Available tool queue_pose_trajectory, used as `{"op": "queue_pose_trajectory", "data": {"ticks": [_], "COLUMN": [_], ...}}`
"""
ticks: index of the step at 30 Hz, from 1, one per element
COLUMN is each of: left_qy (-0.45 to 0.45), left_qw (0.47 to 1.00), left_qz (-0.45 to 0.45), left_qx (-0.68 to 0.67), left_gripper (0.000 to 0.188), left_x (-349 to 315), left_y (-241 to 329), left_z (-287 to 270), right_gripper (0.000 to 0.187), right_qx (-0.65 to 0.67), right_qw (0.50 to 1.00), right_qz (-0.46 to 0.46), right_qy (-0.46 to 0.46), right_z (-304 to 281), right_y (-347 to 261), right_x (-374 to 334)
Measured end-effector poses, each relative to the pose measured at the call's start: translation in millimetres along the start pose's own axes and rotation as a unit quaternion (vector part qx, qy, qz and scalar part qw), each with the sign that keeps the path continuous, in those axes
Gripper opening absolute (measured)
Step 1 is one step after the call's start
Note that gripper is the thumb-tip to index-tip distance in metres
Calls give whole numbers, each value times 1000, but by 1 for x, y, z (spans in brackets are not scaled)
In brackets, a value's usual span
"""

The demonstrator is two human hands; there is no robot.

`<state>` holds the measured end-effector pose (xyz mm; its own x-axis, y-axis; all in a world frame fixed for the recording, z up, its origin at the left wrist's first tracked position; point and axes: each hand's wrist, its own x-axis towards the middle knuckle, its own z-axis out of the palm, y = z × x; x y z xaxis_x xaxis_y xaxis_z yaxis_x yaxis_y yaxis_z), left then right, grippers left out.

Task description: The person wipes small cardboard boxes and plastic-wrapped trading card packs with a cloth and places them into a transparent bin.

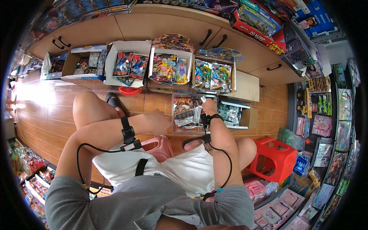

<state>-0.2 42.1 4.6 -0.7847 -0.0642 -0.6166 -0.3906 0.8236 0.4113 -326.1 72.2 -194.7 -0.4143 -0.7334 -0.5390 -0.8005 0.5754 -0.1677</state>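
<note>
Grey-shirted and in white shorts, a person sits low on a pink stool (163,147) on the wooden floor (42,115) of a toy shop, both wrists strapped with black bands and cables. The left hand (159,122) rests at the near edge of a clear plastic box (188,111) of packeted toys that stands on the floor just in front of the knees; its fingers curl under and cannot be read as gripping or loose. The right hand (209,106) reaches over the box's far right corner, fingers bunched as if pinching a packet, though the hold itself is too small to confirm. Steadying the box with the left hand while lifting one packet at a time looks the sound way. Open cartons (168,67) of figures line the cupboard base beyond. Packet contents blur, and the red stool (274,159) is partly cut off by the right arm.
</note>
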Motion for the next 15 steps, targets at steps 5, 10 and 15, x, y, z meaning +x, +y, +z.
{"op": "queue_pose_trajectory", "data": {"ticks": [5,10,15], "left_qy": [0,12,35], "left_qw": [1000,1000,999], "left_qz": [11,0,12], "left_qx": [-8,-14,-8], "left_gripper": [40,40,37], "left_x": [-1,-10,-7], "left_y": [0,-4,-4], "left_z": [-2,4,8], "right_gripper": [26,42,42], "right_qx": [-66,-119,-117], "right_qw": [997,992,992], "right_qz": [-18,36,26], "right_qy": [27,19,-32], "right_z": [15,1,-1], "right_y": [19,-15,-4], "right_x": [23,-9,-4]}}
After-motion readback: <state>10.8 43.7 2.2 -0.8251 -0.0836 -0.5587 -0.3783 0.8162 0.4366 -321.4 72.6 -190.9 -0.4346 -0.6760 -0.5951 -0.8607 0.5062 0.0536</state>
